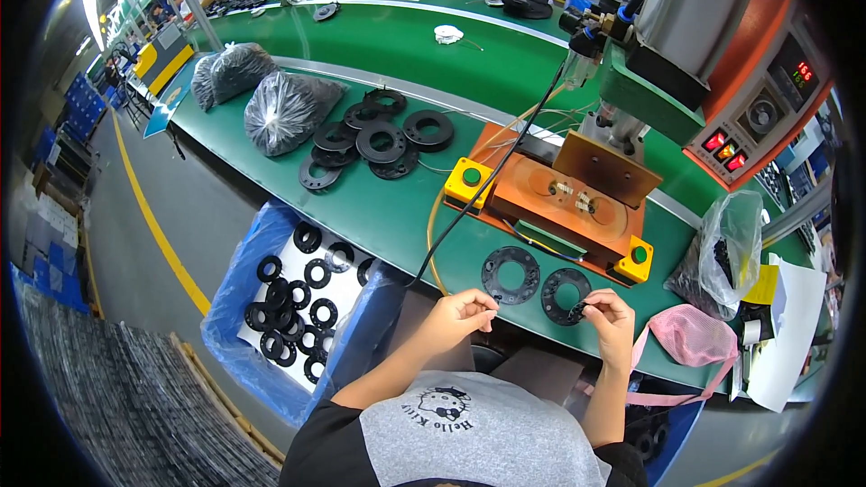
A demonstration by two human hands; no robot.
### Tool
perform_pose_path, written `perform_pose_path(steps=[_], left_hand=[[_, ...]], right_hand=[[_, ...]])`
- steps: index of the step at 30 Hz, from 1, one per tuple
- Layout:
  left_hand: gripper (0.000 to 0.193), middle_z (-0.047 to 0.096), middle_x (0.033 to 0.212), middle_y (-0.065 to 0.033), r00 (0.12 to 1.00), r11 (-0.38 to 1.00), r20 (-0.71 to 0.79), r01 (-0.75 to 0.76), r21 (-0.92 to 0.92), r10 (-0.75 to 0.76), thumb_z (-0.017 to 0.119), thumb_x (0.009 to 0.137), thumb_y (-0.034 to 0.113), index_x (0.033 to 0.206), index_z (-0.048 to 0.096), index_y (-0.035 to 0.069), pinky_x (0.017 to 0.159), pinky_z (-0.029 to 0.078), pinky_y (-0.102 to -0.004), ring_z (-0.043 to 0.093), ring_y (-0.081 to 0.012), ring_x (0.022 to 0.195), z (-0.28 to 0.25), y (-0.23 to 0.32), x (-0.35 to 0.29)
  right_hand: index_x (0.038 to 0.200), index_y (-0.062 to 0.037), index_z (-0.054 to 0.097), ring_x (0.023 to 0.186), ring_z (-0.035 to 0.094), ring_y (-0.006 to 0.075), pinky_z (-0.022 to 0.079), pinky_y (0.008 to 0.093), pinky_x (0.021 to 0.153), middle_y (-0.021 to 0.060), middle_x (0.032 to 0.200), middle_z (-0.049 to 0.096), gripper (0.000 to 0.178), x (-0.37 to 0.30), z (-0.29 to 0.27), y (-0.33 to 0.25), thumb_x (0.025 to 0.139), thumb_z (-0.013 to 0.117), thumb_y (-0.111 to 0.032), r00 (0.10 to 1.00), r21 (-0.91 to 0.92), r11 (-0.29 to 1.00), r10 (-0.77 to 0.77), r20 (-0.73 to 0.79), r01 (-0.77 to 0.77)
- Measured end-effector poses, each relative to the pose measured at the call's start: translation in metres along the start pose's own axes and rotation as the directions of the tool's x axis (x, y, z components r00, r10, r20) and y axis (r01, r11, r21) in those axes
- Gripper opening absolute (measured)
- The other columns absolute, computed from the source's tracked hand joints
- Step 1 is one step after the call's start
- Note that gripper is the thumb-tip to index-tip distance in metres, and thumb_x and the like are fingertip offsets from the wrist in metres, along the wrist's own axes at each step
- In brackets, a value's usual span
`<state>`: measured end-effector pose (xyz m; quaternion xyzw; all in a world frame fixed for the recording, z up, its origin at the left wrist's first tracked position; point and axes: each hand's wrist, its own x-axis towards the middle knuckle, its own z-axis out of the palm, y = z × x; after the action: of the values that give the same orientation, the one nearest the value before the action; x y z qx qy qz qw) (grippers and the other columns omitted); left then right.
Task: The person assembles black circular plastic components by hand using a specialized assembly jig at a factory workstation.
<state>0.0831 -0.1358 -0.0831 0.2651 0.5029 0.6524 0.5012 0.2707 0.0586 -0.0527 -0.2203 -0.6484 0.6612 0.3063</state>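
Note:
Two flat black rings [511,276] with wide round openings lie side by side at the near edge of the green bench. My right hand [612,317] is at the rim of the right-hand black ring [566,296], its thumb and fingers pinched together. Small dark bits show at these fingertips; I cannot tell whether they are held or part of the ring. Just below the left-hand ring, my left hand [462,318] is closed in a pinch near the bench edge. What it holds, if anything, is too small to name.
Behind the rings stands an orange press [559,198] with yellow-boxed green buttons. Stacked black rings [383,140] and stuffed plastic bags [287,113] lie left. A blue-lined bin [271,307] holds more rings. At right are a clear bag [722,257] and pink mesh pouch [693,335].

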Motion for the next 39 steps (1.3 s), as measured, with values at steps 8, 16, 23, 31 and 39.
perform_pose_path(steps=[8,16,23,31,39], left_hand=[[0.016,0.058,0.075,-0.0016,0.995,0.997,-0.072,-0.070,0.012,0.071,0.059,0.084,0.008,0.097,0.053,0.000,0.064,0.045,-0.0201,0.057,-0.0076,0.070,-0.005,-0.006,-0.001],[0.014,0.057,0.073,-0.0019,0.992,1.000,-0.123,-0.005,0.000,0.004,0.058,0.085,0.007,0.096,0.053,0.000,0.060,0.046,-0.0198,0.057,-0.0073,0.065,-0.004,0.002,-0.003],[0.012,0.057,0.075,-0.0040,0.993,0.996,-0.100,-0.074,-0.051,0.069,0.055,0.086,0.004,0.097,0.053,-0.001,0.062,0.047,-0.0214,0.058,-0.0098,0.068,-0.002,0.001,-0.001],[0.012,0.059,0.079,-0.0047,0.989,0.995,-0.116,-0.096,-0.022,0.092,0.056,0.085,0.003,0.096,0.053,-0.001,0.066,0.047,-0.0213,0.059,-0.0103,0.071,-0.004,-0.005,0.000],[0.014,0.056,0.081,-0.0053,0.983,0.991,-0.134,-0.131,-0.034,0.125,0.057,0.084,0.002,0.096,0.050,-0.001,0.064,0.046,-0.0219,0.058,-0.0100,0.069,-0.002,-0.007,0.004]], right_hand=[[0.087,0.0048,0.059,0.077,0.053,0.0109,0.045,0.0215,0.069,0.0077,0.088,0.056,0.012,0.001,0.001,-0.003,0.075,0.059,0.007,0.998,0.024,0.998,0.057,0.010,-0.057],[0.091,0.0032,0.057,0.072,0.054,0.0087,0.045,0.0203,0.066,0.0044,0.083,0.058,0.015,0.000,-0.001,0.000,0.077,0.059,0.006,0.990,0.028,0.991,0.129,-0.061,-0.128],[0.089,0.0032,0.057,0.073,0.055,0.0091,0.046,0.0204,0.066,0.0049,0.084,0.058,0.013,0.000,-0.005,0.002,0.076,0.059,0.006,0.993,0.031,0.994,0.106,-0.053,-0.105],[0.088,0.0029,0.057,0.074,0.055,0.0097,0.046,0.0211,0.068,0.0053,0.084,0.058,0.013,-0.002,-0.009,0.004,0.076,0.059,0.006,0.990,0.026,0.994,0.111,-0.086,-0.109],[0.087,0.0029,0.058,0.074,0.055,0.0102,0.046,0.0215,0.068,0.0058,0.084,0.059,0.012,-0.002,-0.013,0.001,0.075,0.059,0.006,0.990,0.014,0.995,0.101,-0.101,-0.100]])
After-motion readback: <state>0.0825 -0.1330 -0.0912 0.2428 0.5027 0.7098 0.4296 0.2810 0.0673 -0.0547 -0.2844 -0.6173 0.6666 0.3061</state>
